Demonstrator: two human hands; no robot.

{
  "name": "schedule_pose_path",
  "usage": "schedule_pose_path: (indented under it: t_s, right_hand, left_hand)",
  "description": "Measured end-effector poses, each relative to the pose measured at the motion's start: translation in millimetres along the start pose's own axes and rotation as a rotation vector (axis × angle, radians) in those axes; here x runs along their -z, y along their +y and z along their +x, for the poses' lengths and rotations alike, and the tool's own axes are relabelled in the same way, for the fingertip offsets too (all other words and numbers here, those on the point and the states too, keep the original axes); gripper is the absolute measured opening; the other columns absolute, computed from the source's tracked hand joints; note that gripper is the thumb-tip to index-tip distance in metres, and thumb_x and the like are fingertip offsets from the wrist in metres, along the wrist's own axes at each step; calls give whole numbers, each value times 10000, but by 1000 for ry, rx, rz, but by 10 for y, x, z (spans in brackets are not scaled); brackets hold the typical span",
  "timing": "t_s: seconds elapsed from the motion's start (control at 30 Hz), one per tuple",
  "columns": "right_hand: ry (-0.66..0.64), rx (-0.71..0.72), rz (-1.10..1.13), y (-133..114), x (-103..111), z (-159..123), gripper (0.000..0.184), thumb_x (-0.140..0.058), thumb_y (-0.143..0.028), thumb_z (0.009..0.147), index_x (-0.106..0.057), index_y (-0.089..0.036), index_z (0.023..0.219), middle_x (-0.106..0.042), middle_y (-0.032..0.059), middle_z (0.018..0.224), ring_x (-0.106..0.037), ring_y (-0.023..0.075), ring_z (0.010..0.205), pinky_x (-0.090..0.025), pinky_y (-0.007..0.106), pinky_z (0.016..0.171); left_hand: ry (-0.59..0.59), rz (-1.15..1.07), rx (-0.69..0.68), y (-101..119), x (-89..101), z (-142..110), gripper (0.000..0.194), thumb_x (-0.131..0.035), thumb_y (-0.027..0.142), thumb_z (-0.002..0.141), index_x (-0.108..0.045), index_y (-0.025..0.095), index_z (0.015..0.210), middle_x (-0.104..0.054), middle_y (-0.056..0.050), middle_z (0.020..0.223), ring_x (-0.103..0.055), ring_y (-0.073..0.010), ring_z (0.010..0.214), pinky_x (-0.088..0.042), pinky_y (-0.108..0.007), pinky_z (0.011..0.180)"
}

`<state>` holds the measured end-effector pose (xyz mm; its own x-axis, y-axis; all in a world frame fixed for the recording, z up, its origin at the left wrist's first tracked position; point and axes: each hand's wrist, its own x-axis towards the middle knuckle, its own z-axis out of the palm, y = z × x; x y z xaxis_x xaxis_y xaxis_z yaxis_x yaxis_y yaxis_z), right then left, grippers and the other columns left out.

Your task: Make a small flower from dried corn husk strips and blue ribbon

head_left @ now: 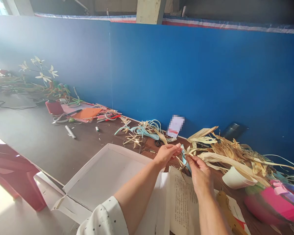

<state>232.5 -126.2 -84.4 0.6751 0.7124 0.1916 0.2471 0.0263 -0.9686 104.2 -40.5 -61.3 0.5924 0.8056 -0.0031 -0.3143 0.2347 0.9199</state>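
Note:
Between my two hands is a small pale corn-husk flower (pixel 189 151) with a light blue strip (pixel 183 154) hanging by it. My left hand (pixel 168 153) is closed, thumb and fingers pinched at the left side of the strip. Close by on the right, my right hand (pixel 198 169) pinches the flower near its base. The fingertips partly hide where strip and flower meet. More husk flowers (pixel 133 140) and a coil of light blue strips (pixel 147 130) lie on the table beyond my left hand, near black scissors (pixel 158 143).
Dried corn husks (pixel 235 153) are heaped at right beside a white cup (pixel 237 179) and a pink bag (pixel 271 205). An open white box (pixel 107 176) and a printed page (pixel 182 202) lie under my arms. A phone (pixel 175 126) leans on the blue partition (pixel 198 75).

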Motion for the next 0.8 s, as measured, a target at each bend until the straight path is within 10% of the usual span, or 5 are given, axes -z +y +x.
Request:
schedule_pose_path:
  t_s: [0.23, 0.8]
  right_hand:
    - [-101, 101, -127, -27, -32, -43, 468, -658, -584, 678, -677, -195, 937, -696, 66, 920, -617, 243, 859, -427, 352, 818]
    - [-203, 89, -52, 30, -25, -24, 381, -715, -519, 662, -726, -222, 901, -708, 38, 869, -627, 231, 835, -446, 336, 802]
  left_hand:
    - [36, 30, -24, -19, 2, 22, 478, -747, 556, 560, -562, 126, 659, -451, 38, 539, -316, -33, 462, -199, -212, 469]
    - [-1, 26, -67, 45, -29, -22, 402, -751, 480, 569, -576, 124, 632, -468, 39, 536, -363, -41, 487, -282, -210, 526]
